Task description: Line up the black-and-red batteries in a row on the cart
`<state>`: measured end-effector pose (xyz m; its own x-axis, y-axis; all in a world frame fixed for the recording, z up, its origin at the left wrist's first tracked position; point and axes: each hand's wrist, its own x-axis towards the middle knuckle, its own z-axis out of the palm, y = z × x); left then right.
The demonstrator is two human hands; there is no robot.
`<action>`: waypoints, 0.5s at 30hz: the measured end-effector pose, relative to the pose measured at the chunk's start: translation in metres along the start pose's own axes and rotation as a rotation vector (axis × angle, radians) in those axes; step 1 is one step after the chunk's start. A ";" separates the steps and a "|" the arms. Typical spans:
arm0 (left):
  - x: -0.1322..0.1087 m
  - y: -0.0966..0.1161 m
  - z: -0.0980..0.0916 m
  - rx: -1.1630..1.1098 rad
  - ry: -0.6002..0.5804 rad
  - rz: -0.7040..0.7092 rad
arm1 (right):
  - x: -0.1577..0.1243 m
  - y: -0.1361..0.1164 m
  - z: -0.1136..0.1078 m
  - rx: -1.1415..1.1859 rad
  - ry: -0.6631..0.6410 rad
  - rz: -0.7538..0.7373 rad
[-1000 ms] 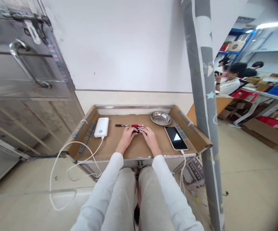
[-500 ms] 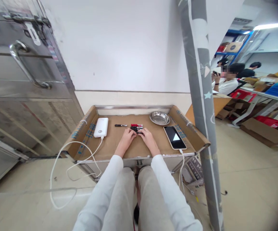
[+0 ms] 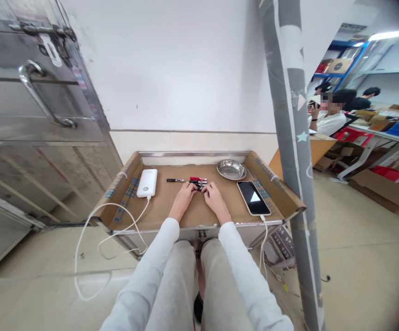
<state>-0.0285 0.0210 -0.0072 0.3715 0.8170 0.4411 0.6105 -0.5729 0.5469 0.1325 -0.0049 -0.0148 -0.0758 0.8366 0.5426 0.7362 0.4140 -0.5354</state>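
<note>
My left hand (image 3: 184, 197) and my right hand (image 3: 213, 197) rest close together on the cardboard-lined table (image 3: 172, 211), fingers curled around a small black pen (image 3: 196, 187) held between them. Just beyond my fingertips lies a red pen (image 3: 198, 179), and to its left a separate black pen (image 3: 174, 180). Both sleeves are white.
A white power bank (image 3: 146, 183) with a trailing white cable sits at the left. A metal dish (image 3: 231, 169) and a lit phone (image 3: 253, 197) lie at the right. A grey pole (image 3: 289, 138) stands right of the table, a metal door on the left. People sit far right.
The hands stay together over the pens, shifting only slightly; the black pen between them has been drawn a little nearer the red one. The view wobbles slightly.
</note>
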 end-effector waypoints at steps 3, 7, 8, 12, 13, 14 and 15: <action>0.001 0.000 0.000 0.064 0.041 0.003 | -0.001 -0.003 -0.003 -0.052 0.013 0.018; 0.002 0.000 -0.003 0.213 0.111 -0.016 | -0.001 -0.005 -0.006 -0.113 0.016 0.021; 0.002 0.000 -0.003 0.270 0.149 -0.065 | -0.001 -0.006 -0.007 -0.118 0.010 0.016; 0.001 -0.003 -0.004 0.468 0.314 -0.309 | 0.000 -0.010 -0.010 -0.084 -0.078 -0.063; 0.001 -0.004 -0.003 0.497 0.334 -0.339 | 0.000 -0.011 -0.011 -0.080 -0.107 -0.083; 0.001 -0.006 -0.002 0.517 0.342 -0.354 | 0.000 -0.011 -0.011 -0.085 -0.130 -0.096; 0.002 -0.007 -0.002 0.531 0.341 -0.361 | 0.000 -0.012 -0.011 -0.095 -0.145 -0.101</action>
<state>-0.0332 0.0260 -0.0088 -0.1028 0.8331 0.5435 0.9434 -0.0915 0.3188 0.1312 -0.0139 -0.0011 -0.2435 0.8383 0.4878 0.7795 0.4684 -0.4159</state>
